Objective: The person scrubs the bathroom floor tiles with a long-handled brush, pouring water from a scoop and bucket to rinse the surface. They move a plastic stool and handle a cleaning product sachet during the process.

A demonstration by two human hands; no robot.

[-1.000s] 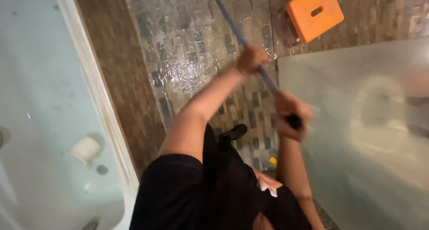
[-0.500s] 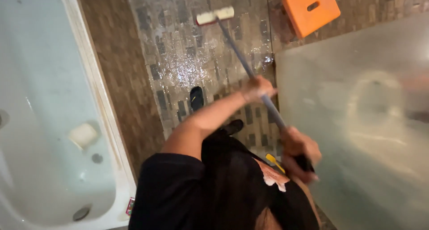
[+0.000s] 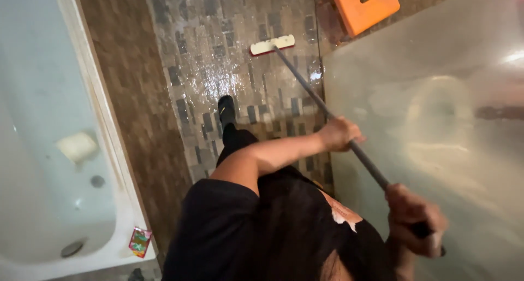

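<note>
I hold a long grey mop pole (image 3: pixel 311 92) with both hands. My left hand (image 3: pixel 339 133) grips the pole about halfway along. My right hand (image 3: pixel 415 220) is closed around the dark end of the handle, low at the right. The flat white mop head (image 3: pixel 272 44) with a red edge rests on the wet mosaic tile floor (image 3: pixel 218 68), far from me. One foot in a black shoe (image 3: pixel 226 110) stands on the tiles, left of the pole.
A white bathtub (image 3: pixel 49 150) fills the left side, with a pale soap bar (image 3: pixel 76 146) inside and a small colourful packet (image 3: pixel 140 241) on its rim. An orange plastic stool (image 3: pixel 364 5) stands at the top. A frosted glass panel (image 3: pixel 436 122) covers the right.
The mop head has come nearer along the wet tiles. Both hands have shifted down and to the right with the pole. My shoe has stepped forward into view.
</note>
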